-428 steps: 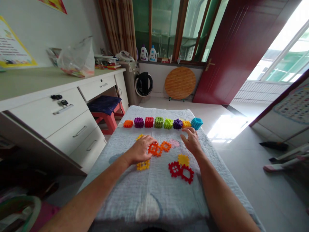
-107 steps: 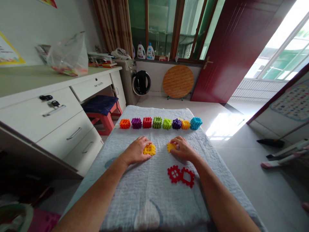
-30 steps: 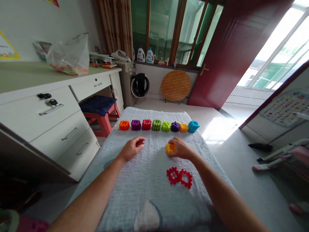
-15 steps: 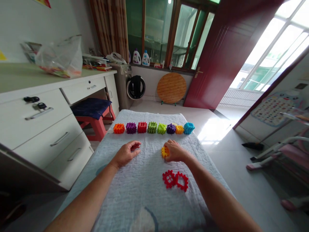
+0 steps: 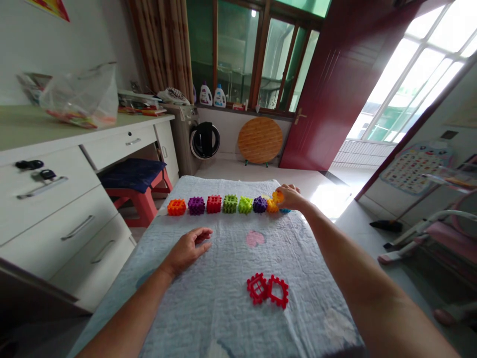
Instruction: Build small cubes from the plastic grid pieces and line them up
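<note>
My right hand (image 5: 291,197) grips a yellow toothed building-block piece (image 5: 278,196) at the right end of a row of toothed cubes. Just below it sits an orange-yellow cube (image 5: 272,206); whether the two touch I cannot tell. A blue cube (image 5: 285,210) is mostly hidden behind that hand. Leftward in the row are a dark purple cube (image 5: 260,204), a lime cube (image 5: 245,205), a green cube (image 5: 230,204) and a red cube (image 5: 214,204). My left hand (image 5: 188,250) rests on the cloth with fingers apart, holding nothing.
Two flat red toothed pieces, a windowed panel (image 5: 257,288) and an open frame (image 5: 278,292), lie on the cloth-covered table (image 5: 208,308). A purple cube (image 5: 196,205) and an orange cube (image 5: 176,207) end the row at left. A stool (image 5: 136,181) stands beyond the table's left edge.
My right hand has carried the yellow piece from the middle of the cloth forward and right to the row's end. The left hand stays nearly in place. The view has shifted slightly.
</note>
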